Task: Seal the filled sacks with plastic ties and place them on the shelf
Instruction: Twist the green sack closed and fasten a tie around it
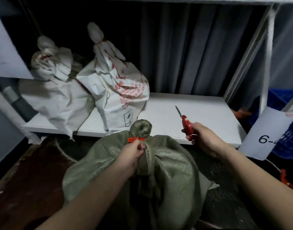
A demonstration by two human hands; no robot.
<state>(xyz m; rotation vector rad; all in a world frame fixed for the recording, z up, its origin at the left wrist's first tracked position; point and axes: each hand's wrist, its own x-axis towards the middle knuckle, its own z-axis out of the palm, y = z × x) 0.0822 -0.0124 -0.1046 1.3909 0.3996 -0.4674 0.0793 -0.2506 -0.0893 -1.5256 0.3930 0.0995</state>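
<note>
The green sack (159, 171) is gripped at its tied neck by the left hand (134, 153), below the red tie (136, 139). Red scissors (186, 125) are held in the right hand (204, 138), right of the sack, before the shelf (200, 110).

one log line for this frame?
left hand: grips green sack neck | tie: on | right hand: holds scissors | shelf: two white sacks

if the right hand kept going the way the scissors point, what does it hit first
Probably the bare shelf board: the scissors in the right hand point up-left over it, toward the printed white sack. Depth is unclear.
</note>
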